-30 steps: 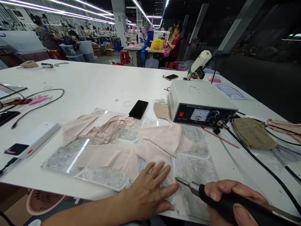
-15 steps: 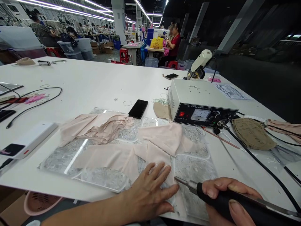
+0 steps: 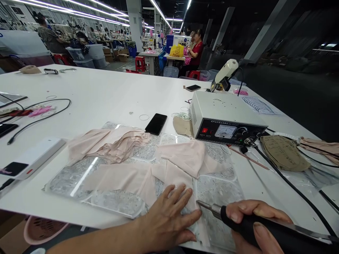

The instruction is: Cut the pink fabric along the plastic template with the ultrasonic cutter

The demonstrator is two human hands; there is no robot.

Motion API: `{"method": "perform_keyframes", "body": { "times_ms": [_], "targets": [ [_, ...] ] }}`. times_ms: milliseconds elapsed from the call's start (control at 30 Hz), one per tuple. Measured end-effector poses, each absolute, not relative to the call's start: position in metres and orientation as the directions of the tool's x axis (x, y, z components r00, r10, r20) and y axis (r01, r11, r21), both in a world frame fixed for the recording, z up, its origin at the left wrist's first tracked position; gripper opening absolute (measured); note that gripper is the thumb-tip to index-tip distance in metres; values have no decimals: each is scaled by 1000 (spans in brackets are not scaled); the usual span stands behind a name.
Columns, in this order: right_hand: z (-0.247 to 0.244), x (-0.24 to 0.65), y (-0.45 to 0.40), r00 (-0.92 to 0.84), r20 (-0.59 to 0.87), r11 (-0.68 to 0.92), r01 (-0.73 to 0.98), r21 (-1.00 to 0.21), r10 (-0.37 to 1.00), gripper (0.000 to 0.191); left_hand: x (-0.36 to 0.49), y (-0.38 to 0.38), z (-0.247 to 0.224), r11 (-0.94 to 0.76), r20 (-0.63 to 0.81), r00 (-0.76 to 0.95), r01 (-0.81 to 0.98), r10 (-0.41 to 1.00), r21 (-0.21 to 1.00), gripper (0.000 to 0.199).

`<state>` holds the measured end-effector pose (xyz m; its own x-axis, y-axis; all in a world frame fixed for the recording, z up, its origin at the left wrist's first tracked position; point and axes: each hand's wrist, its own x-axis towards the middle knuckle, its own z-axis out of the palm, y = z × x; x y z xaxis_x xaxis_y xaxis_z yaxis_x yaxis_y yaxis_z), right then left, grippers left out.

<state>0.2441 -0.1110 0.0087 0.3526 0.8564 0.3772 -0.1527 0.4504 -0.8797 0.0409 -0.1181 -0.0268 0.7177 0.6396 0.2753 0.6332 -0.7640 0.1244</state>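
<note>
The flat, pale pink cloth pieces (image 3: 182, 157) are matt. The clear, flat, plastic-looking board (image 3: 116, 204) is glossy. The black-handled, pen-shaped tool (image 3: 245, 227) has a metal tip (image 3: 205, 205).

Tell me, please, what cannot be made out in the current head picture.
All in the head view:
- Pale pink cloth: the part under the left grip is hidden by it.
- Black-handled tool: partly covered by the right grip; its rear is cut off by the right edge.
- Meter: reading too small.
- Brown pieces: writing too small and blurred.
</note>
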Motion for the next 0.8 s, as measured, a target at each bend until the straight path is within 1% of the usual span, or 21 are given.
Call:
{"method": "perform_keyframes", "body": {
  "times_ms": [133, 300, 467, 600, 667, 733, 800],
  "targets": [
    [5, 244, -110, 396, 359, 457, -187, -870, 845, 14, 41, -118, -26, -767, 291, 718, 633, 632, 105, 52],
    [9, 237, -104, 394, 352, 461, -229, -857, 849, 13, 41, -119, -26, -752, 271, 707, 648, 653, 120, 52],
    [8, 237, -99, 385, 362, 464, -214, -860, 849, 12, 41, -119, -28, -764, 278, 716, 633, 640, 126, 53],
    [4, 240, -99, 345, 398, 465, -137, -875, 850, 12, 41, -118, -28, -761, 261, 718, 634, 645, 135, 53],
    [3, 239, -98, 348, 393, 457, -121, -881, 851, 12, 41, -118, -27, -763, 267, 719, 632, 642, 136, 52],
    [3, 238, -97, 379, 359, 444, -163, -881, 853, 12, 41, -119, -25, -762, 262, 717, 630, 646, 152, 52],
    [5, 239, -99, 420, 313, 432, -225, -873, 852, 14, 40, -119, -21, -760, 229, 725, 622, 650, 186, 54]
  ]
}}
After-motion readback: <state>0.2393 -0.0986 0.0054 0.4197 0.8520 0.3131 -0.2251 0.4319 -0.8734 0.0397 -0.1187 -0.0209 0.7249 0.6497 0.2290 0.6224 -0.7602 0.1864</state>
